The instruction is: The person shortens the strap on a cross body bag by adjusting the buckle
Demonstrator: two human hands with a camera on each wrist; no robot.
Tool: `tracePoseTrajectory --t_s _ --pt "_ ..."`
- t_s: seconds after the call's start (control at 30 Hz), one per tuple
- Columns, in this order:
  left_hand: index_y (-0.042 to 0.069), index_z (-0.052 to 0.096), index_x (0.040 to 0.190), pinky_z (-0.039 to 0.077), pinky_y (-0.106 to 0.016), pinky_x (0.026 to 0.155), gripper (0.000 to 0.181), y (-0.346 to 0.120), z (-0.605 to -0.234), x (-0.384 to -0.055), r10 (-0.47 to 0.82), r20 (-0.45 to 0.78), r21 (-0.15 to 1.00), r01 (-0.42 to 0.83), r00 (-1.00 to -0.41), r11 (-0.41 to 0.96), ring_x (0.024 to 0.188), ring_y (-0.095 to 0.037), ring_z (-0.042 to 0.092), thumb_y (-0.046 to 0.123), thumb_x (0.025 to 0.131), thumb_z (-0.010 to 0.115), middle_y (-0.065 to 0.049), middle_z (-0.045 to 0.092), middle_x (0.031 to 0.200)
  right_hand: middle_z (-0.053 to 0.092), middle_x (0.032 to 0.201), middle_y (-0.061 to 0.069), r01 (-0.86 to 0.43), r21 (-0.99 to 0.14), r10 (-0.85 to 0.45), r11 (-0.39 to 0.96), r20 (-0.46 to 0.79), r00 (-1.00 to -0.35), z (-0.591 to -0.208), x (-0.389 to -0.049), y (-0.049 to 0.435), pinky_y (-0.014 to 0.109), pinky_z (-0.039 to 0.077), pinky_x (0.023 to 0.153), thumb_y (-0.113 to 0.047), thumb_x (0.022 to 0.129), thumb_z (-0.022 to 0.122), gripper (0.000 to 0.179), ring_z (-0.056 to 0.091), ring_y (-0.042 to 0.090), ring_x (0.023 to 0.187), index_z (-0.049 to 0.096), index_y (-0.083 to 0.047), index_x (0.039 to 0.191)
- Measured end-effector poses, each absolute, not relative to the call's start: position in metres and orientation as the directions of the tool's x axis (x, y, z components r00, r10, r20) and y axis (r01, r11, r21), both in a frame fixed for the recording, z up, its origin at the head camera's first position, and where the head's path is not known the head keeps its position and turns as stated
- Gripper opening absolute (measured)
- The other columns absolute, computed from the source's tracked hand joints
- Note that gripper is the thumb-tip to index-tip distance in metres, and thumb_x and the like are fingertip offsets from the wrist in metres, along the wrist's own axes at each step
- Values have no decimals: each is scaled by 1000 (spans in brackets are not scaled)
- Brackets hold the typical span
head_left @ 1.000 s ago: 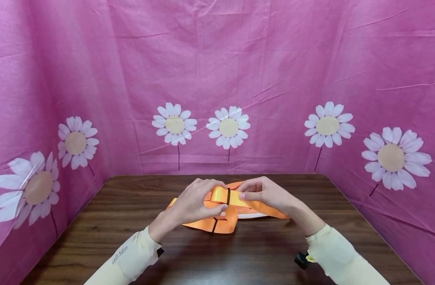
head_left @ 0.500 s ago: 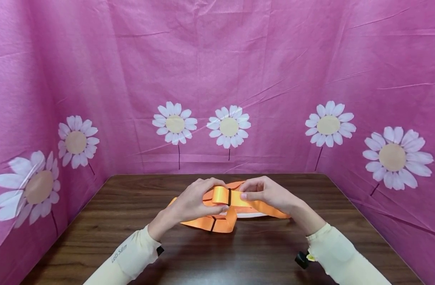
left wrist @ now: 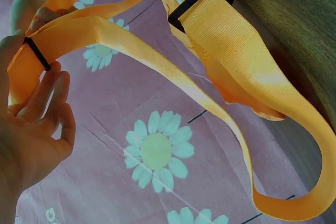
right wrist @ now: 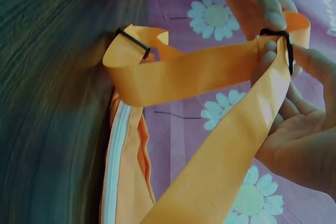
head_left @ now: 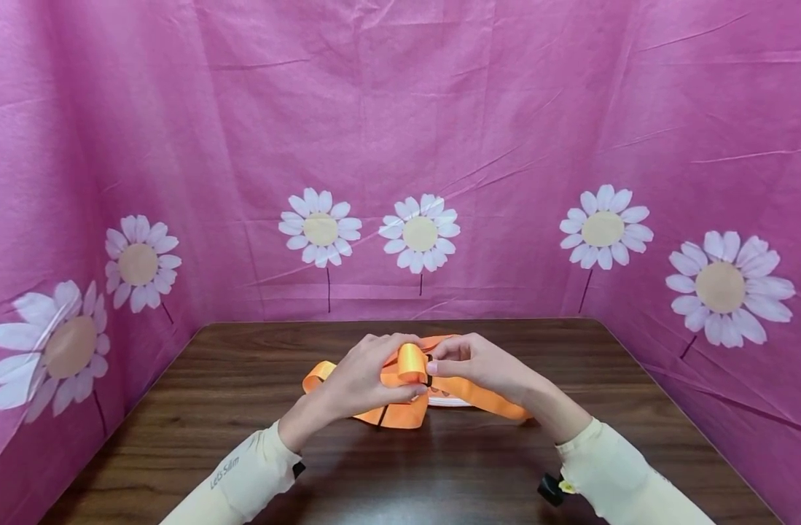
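Holding a smooth, ribbon-like orange strap [head_left: 412, 361] above a dark brown wood-grain table [head_left: 243, 364], two bare hands meet near the middle of the head view. The left hand [head_left: 364, 375] has its thumb and fingers curved around a raised loop of the strap, at a black rectangular slider buckle [left wrist: 37, 53] through which the band passes. The right hand [head_left: 488, 368] pinches the band between thumb and fingers just beside that same buckle (the right-wrist view shows fingers behind the strap and the thumb in front). From this grip the strap runs down in long curves, one bend broad and rounded in the left-wrist view. A second black slider buckle [right wrist: 133, 43] sits on a lower fold, apart from both hands. Beneath the strap, on the table, lies an orange fabric pouch [right wrist: 139, 161] with a white zipper [right wrist: 113, 166] along its edge; strap and hands partly hide it. Cream sleeves [head_left: 626, 467] cover both forearms, the left one printed with dark lettering. Behind the table hangs a pink cloth backdrop [head_left: 400, 109] patterned with large white daisies [head_left: 420, 233] with pale yellow centres.
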State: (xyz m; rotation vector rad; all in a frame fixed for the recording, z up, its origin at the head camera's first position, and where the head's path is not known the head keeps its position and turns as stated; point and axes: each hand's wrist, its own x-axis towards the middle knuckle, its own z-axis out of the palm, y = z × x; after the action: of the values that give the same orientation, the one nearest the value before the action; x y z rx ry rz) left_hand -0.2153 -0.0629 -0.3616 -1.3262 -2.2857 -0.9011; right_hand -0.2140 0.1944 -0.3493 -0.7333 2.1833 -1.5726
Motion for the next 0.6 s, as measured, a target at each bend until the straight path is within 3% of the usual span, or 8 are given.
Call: tracePoseTrajectory --t_s 0.13,0.2,0.27,0.43,0.6 --pt "21 55 142 46 -40 88 74 -64 -364 -214 624 523 433 812 -581 393 102 -12 56 55 82 82 16 63 124 69 112 12 -174 -966 -583 194 29 -812 -346 -211 194 46 43 99 -24 95 74 23 57 31 114 74 -3 104" --pt "22 57 140 46 -41 87 73 -65 -366 -214 630 498 454 798 -596 396 103 -16 56 56 81 82 15 63 124 70 109 13 -154 -979 -598 136 43 -801 -345 -209 195 46 43 98 -21 96 72 22 57 30 112 73 0 103" --pt "20 61 136 45 -41 90 65 -65 -367 -216 652 496 444 813 -573 376 104 -17 59 52 83 82 14 65 120 70 100 15 -140 -988 -624 73 64 -779 -343 -208 196 45 43 96 -17 96 70 19 57 31 107 71 1 103" --pt "15 69 128 43 -41 94 50 -64 -366 -218 679 563 388 876 -472 286 103 -19 64 36 85 84 9 70 114 69 103 12 -123 -991 -649 -50 126 -750 -340 -208 199 48 39 99 -11 99 64 14 57 30 108 72 -1 106" --pt "13 70 129 42 -42 96 51 -66 -364 -218 656 571 396 865 -494 308 106 -20 65 34 85 83 5 71 116 70 101 14 -117 -988 -625 -106 157 -764 -335 -207 202 47 38 102 -9 98 61 14 58 32 108 72 -1 105"
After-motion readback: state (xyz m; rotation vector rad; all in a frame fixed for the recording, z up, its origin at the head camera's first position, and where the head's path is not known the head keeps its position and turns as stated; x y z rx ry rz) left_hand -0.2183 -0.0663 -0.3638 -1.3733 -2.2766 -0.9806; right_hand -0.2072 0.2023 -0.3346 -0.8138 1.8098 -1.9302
